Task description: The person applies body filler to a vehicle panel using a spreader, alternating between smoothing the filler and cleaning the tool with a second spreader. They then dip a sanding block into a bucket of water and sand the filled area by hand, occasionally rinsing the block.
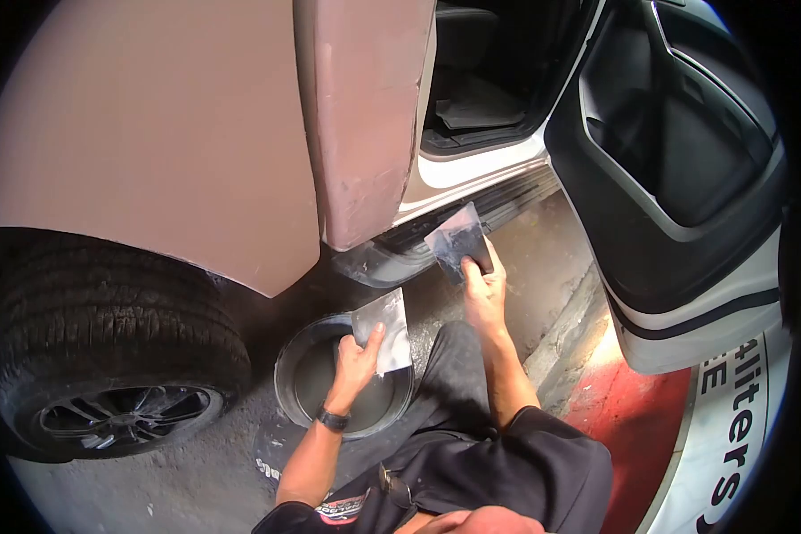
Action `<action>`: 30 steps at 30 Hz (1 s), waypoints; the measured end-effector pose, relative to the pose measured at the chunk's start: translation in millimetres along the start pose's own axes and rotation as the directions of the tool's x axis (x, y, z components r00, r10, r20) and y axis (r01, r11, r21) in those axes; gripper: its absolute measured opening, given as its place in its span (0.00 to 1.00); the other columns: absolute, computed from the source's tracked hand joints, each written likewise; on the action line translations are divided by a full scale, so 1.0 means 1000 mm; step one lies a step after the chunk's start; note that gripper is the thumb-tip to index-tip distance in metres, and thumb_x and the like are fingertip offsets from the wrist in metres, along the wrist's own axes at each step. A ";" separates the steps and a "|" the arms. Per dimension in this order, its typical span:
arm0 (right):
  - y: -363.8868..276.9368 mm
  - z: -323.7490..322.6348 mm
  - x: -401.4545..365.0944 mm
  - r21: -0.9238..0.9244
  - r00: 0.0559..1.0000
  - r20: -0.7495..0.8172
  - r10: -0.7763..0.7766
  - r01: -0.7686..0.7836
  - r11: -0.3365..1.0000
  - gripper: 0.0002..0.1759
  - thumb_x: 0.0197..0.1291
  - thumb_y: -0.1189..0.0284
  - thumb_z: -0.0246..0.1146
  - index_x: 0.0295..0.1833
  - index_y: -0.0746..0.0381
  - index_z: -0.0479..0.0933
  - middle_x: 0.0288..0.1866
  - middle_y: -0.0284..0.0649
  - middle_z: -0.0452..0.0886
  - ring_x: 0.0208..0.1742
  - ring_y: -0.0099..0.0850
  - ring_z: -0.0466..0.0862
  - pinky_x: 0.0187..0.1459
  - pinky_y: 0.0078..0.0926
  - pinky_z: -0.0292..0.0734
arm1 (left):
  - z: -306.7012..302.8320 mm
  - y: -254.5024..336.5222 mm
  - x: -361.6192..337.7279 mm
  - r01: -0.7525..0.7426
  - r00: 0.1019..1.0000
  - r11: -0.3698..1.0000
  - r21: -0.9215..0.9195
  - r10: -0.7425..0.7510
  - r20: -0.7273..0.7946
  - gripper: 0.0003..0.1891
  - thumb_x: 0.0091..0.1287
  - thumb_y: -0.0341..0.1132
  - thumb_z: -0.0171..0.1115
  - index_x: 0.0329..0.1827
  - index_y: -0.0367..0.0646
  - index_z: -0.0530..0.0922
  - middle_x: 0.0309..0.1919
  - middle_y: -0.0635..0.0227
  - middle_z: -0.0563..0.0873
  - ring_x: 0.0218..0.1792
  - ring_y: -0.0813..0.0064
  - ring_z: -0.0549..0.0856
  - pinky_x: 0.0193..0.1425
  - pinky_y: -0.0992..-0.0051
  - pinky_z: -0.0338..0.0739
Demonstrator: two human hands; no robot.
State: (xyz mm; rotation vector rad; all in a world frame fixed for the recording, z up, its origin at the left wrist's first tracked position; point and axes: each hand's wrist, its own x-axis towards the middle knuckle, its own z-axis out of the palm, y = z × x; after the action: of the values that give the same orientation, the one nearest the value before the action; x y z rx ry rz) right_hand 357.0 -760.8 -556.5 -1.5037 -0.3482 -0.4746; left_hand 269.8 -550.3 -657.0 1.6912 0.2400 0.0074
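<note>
My left hand (357, 363) holds a pale, whitish-grey flat sheet (385, 331) by its left edge, thumb on top, above a round dark basin (294, 402). Farther forward and to the right, my right hand (483, 289) grips a dark flat piece (462, 249) with a lighter, translucent-looking upper edge. The thumb lies on its face and the other fingers are behind it, mostly hidden. The two pieces are apart. Just beyond them is the pinkish-brown lower panel (365, 133) of a vehicle.
A black tyre (107, 311) stands at the left under a large body panel (151, 133). An open car door (685, 178) hangs at the right. A sill step (489, 196) runs below the door opening. Red flooring (627, 409) and a lettered white surface (739, 436) lie lower right.
</note>
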 end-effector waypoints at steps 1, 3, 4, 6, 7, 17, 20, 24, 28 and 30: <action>-0.019 0.014 0.000 -0.063 0.999 0.003 -0.037 0.038 0.997 0.30 0.68 0.86 0.50 0.76 0.66 0.68 0.67 0.42 0.78 0.67 0.29 0.77 0.70 0.28 0.68 | -0.001 0.002 0.000 -0.031 1.000 0.998 -0.049 0.031 -0.007 0.29 0.75 0.52 0.64 0.28 0.31 0.81 0.18 0.69 0.80 0.23 0.82 0.75 0.27 0.71 0.70; -0.024 0.024 -0.002 -0.209 0.997 0.043 -0.064 0.072 0.975 0.31 0.67 0.87 0.50 0.76 0.65 0.68 0.70 0.43 0.75 0.72 0.32 0.74 0.73 0.30 0.65 | -0.002 0.008 -0.003 -0.097 0.995 0.984 -0.148 0.093 -0.031 0.27 0.76 0.50 0.65 0.27 0.31 0.80 0.20 0.71 0.80 0.24 0.83 0.74 0.28 0.72 0.70; -0.021 0.024 -0.003 -0.216 0.990 0.120 -0.077 0.102 0.971 0.33 0.63 0.89 0.49 0.75 0.64 0.68 0.71 0.43 0.75 0.73 0.35 0.73 0.74 0.31 0.63 | 0.001 0.009 -0.004 -0.140 0.986 0.952 -0.274 0.110 -0.123 0.26 0.76 0.49 0.64 0.28 0.31 0.81 0.22 0.72 0.81 0.26 0.83 0.74 0.29 0.73 0.69; -0.024 0.020 -0.007 -0.207 0.977 0.208 -0.038 0.082 0.975 0.35 0.60 0.90 0.47 0.75 0.64 0.68 0.71 0.43 0.76 0.73 0.35 0.74 0.74 0.32 0.63 | 0.009 0.011 -0.009 -0.251 0.945 0.832 -0.496 0.098 -0.313 0.24 0.77 0.47 0.64 0.30 0.32 0.81 0.26 0.74 0.82 0.28 0.85 0.73 0.31 0.74 0.69; -0.027 0.017 -0.011 -0.205 0.968 0.249 -0.019 0.072 0.976 0.36 0.59 0.91 0.47 0.75 0.64 0.69 0.71 0.42 0.76 0.73 0.34 0.74 0.74 0.32 0.63 | 0.007 0.015 -0.012 -0.261 0.936 0.794 -0.548 0.069 -0.346 0.23 0.77 0.46 0.64 0.31 0.33 0.82 0.28 0.75 0.82 0.29 0.85 0.73 0.32 0.75 0.69; -0.027 -0.001 -0.053 -0.515 0.488 0.853 0.185 0.733 0.445 0.41 0.56 0.90 0.57 0.78 0.57 0.67 0.75 0.51 0.70 0.73 0.51 0.74 0.74 0.42 0.69 | -0.015 0.038 -0.026 -0.262 0.944 0.481 -0.837 -0.052 -0.326 0.15 0.76 0.42 0.66 0.45 0.35 0.84 0.42 0.71 0.88 0.42 0.84 0.84 0.47 0.78 0.79; -0.025 -0.005 -0.050 -0.499 0.650 0.751 0.115 0.445 0.744 0.40 0.54 0.91 0.53 0.76 0.60 0.70 0.71 0.51 0.76 0.70 0.49 0.78 0.72 0.39 0.71 | -0.022 0.043 -0.025 0.035 0.999 0.354 -0.934 -0.009 0.034 0.17 0.78 0.48 0.60 0.54 0.42 0.81 0.45 0.69 0.87 0.43 0.75 0.88 0.48 0.70 0.84; -0.052 0.012 -0.045 -0.315 0.737 0.670 0.087 0.177 0.932 0.37 0.53 0.93 0.52 0.71 0.64 0.76 0.66 0.50 0.81 0.68 0.43 0.81 0.70 0.35 0.73 | -0.019 0.030 -0.022 0.401 0.909 0.275 -0.874 0.000 0.417 0.16 0.79 0.52 0.57 0.53 0.49 0.82 0.42 0.74 0.88 0.39 0.80 0.87 0.39 0.74 0.81; -0.074 0.019 -0.040 -0.114 0.710 0.691 -0.134 0.290 0.950 0.27 0.59 0.87 0.61 0.66 0.65 0.80 0.64 0.48 0.83 0.66 0.44 0.81 0.67 0.41 0.74 | -0.021 0.049 -0.023 0.217 0.975 0.357 -0.908 -0.114 0.189 0.16 0.79 0.45 0.59 0.57 0.42 0.81 0.45 0.68 0.89 0.40 0.78 0.86 0.44 0.75 0.81; -0.079 0.017 -0.026 -0.355 0.632 0.726 -0.271 0.682 0.640 0.26 0.55 0.81 0.69 0.62 0.63 0.82 0.62 0.47 0.83 0.64 0.49 0.81 0.65 0.45 0.74 | -0.020 0.050 -0.026 0.092 0.996 0.588 -0.804 -0.061 0.070 0.16 0.80 0.44 0.59 0.53 0.40 0.83 0.41 0.67 0.88 0.39 0.80 0.84 0.42 0.75 0.79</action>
State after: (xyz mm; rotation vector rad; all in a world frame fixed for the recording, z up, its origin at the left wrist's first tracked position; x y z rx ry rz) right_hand 296.4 -742.4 -500.8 -2.2016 -1.2925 -0.5582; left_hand 248.9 -540.6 -601.7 0.7459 0.2329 0.0200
